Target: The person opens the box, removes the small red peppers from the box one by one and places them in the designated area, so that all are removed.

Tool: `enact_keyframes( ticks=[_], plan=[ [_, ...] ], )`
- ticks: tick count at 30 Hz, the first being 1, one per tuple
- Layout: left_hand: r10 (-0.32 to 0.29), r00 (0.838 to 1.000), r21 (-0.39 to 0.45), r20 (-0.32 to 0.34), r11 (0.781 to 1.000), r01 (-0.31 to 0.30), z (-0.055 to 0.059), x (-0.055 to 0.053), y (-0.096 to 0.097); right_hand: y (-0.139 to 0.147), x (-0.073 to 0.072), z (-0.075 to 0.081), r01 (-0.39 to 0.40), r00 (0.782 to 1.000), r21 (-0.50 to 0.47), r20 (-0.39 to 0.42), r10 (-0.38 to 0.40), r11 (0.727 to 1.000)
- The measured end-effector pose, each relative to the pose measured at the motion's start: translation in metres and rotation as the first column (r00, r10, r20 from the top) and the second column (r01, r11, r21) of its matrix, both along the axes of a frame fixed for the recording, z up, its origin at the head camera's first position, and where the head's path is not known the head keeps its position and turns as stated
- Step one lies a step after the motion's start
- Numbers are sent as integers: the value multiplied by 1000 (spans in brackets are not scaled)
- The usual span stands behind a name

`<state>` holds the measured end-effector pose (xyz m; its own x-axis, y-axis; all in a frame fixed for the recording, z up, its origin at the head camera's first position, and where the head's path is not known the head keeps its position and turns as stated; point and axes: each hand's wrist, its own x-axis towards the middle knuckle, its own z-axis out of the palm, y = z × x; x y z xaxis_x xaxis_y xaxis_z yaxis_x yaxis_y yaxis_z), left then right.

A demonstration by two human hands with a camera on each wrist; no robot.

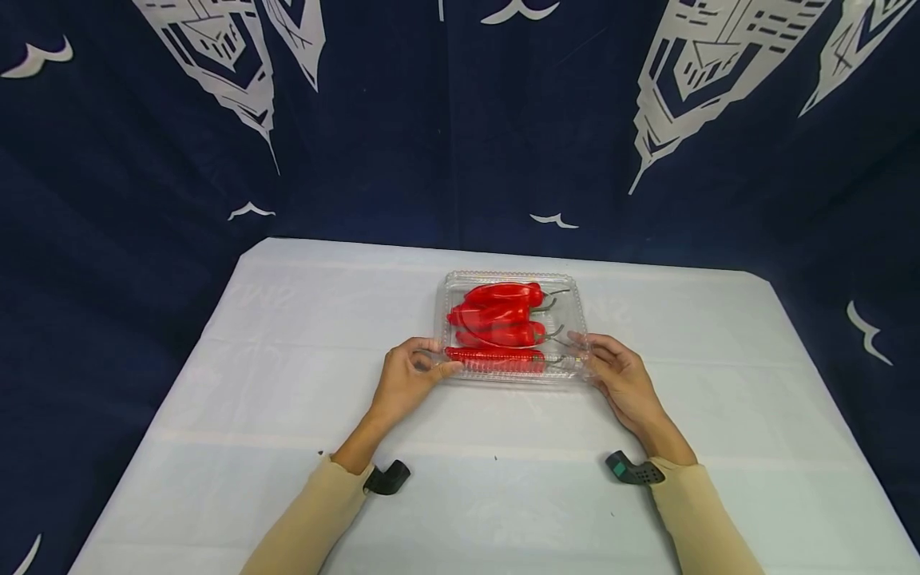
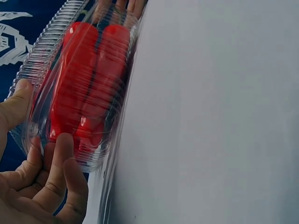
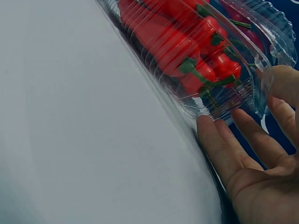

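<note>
A clear plastic box [image 1: 512, 277] lies toward the far side of the table, with several red peppers [image 1: 503, 315] with green stems inside it. My left hand [image 1: 404, 383] pinches the box's left side near the front corner, thumb on the rim and fingertips against the wall in the left wrist view. At the opposite side, my right hand [image 1: 628, 387] holds the right edge near the front corner. The right wrist view shows that thumb at the rim and the fingers spread along the box's end. Plastic glare blurs parts of the peppers.
A white-covered table [image 1: 503, 511] spreads under the box and both forearms. Dark blue cloth [image 1: 402, 176] with white printed shapes hangs behind and beside it. Black wrist devices sit at the left cuff [image 1: 388, 477] and the right cuff [image 1: 636, 469].
</note>
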<state>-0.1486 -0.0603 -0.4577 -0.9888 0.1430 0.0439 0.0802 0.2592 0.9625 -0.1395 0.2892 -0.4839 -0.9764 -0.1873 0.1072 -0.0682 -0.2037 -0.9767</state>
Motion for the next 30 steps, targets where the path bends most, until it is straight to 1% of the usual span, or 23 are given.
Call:
enact_keyframes(
  ticks=[6,13,18,21,24,26,30],
  plan=[
    [-2,1000,11,-15,1000,2,0,3,0,0,0,1,5,1000,5,9,-5,1000],
    [-2,1000,-24,-28,1000,1,0,4,0,-1,0,3,6,1000,7,15,-6,1000],
    [-14,1000,-28,-23,1000,14,2,5,0,-1,1,2,9,1000,7,15,-9,1000],
    [-26,1000,-21,-11,999,26,3,5,0,0,0,1,6,1000,11,19,-6,1000],
    [-43,999,-10,16,999,43,5,5,0,0,0,1,6,1000,25,26,-7,1000],
    [-57,998,2,37,998,57,12,7,1,0,0,1,8,999,39,31,-10,999],
    [-70,996,16,61,997,69,13,6,2,0,0,4,16,999,67,37,-19,998]
  ],
)
